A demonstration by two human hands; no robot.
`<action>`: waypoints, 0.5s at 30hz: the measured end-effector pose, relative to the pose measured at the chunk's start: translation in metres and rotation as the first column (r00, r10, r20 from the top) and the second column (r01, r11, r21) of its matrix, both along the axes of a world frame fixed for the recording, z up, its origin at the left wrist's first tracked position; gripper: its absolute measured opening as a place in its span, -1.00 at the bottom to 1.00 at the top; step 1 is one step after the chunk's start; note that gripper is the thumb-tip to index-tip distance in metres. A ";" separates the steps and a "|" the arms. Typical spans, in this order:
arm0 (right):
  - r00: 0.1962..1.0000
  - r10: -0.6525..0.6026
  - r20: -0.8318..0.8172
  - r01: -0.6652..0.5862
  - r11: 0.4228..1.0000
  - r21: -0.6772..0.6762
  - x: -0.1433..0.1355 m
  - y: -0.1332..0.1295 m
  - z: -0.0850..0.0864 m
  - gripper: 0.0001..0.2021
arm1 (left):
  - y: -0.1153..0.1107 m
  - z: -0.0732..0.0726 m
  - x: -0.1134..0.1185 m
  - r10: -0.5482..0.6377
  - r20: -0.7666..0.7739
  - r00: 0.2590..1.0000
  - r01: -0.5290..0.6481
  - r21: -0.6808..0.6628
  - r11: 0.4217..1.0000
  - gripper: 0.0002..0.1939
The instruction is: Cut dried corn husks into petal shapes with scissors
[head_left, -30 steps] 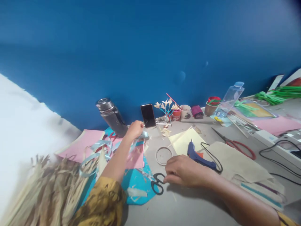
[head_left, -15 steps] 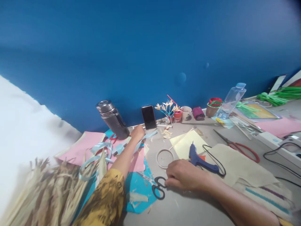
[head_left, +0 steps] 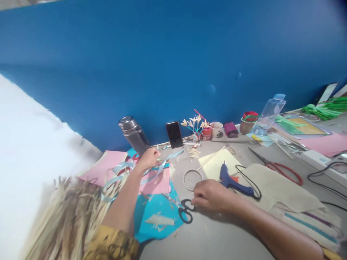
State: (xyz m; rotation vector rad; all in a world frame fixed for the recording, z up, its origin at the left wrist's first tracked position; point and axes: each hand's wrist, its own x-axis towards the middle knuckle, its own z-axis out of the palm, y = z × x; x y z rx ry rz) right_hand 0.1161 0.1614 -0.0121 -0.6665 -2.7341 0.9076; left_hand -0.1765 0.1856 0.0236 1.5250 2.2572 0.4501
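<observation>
My left hand (head_left: 149, 158) is closed in front of the dark thermos (head_left: 134, 135), above pink sheets (head_left: 159, 184) strewn with light blue ribbon (head_left: 165, 164). Its fingertips face away, so what it holds, if anything, is hidden. My right hand (head_left: 207, 195) rests on the table with fingers curled in, and nothing shows in them. Right beside its fingertips are the black handles of the scissors (head_left: 185, 211), whose blades lie on a blue sheet (head_left: 146, 209). A pale ring (head_left: 192, 180) lies just beyond that hand, and a blue glue gun (head_left: 235, 184) is to its right.
Dried husks (head_left: 65, 220) are heaped at the left. A phone (head_left: 174, 134) leans on the blue wall near husk flowers (head_left: 195, 124), a paper cup (head_left: 216, 129) and a tilted plastic bottle (head_left: 268, 115). Red-handled shears (head_left: 279, 168) and a power strip (head_left: 320, 166) lie right.
My left hand has drawn back from beside the phone to the left, in front of the thermos. The view has shifted slightly. My right hand stays beside the scissors.
</observation>
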 end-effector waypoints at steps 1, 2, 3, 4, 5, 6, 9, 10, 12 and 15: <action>0.996 -0.050 -0.069 0.045 0.996 -0.072 -0.001 0.000 0.000 -0.78 | -0.011 0.005 0.005 -0.033 0.093 0.995 0.032 0.013 0.999 -0.82; 0.985 -0.109 -0.134 0.086 0.982 -0.167 -0.001 0.001 0.000 -0.82 | -0.022 0.009 0.011 -0.080 0.231 0.970 0.076 0.029 0.997 -0.79; 0.967 -0.169 -0.189 0.112 0.954 -0.278 -0.002 0.001 0.000 -0.85 | -0.032 0.013 0.019 -0.145 0.456 0.878 0.129 0.066 0.989 -0.75; 0.946 -0.225 -0.233 0.121 0.913 -0.390 -0.003 0.001 0.000 -0.86 | -0.041 0.015 0.028 -0.184 0.642 0.745 0.161 0.095 0.982 -0.70; 0.924 -0.274 -0.266 0.115 0.864 -0.490 -0.005 0.002 0.000 -0.86 | -0.048 0.015 0.038 -0.201 0.770 0.606 0.181 0.112 0.977 -0.66; 0.903 -0.317 -0.289 0.105 0.816 -0.568 -0.006 0.002 0.000 -0.85 | -0.055 0.015 0.048 -0.199 0.846 0.494 0.199 0.112 0.973 -0.62; 0.839 -0.423 -0.341 0.094 0.731 -0.676 -0.009 0.005 -0.002 -0.78 | -0.068 0.007 0.076 -0.160 0.892 0.423 0.246 0.057 0.968 -0.58; 0.818 -0.449 -0.359 0.090 0.717 -0.691 -0.009 0.005 -0.002 -0.75 | -0.071 0.004 0.083 -0.155 0.883 0.444 0.255 0.041 0.966 -0.59; 0.788 -0.477 -0.390 0.074 0.702 -0.708 -0.009 0.006 -0.005 -0.71 | -0.076 -0.004 0.096 -0.154 0.848 0.507 0.259 0.021 0.966 -0.63; 0.789 -0.463 -0.404 0.058 0.711 -0.701 -0.008 0.005 -0.008 -0.73 | -0.084 -0.013 0.108 -0.157 0.798 0.582 0.252 0.006 0.968 -0.71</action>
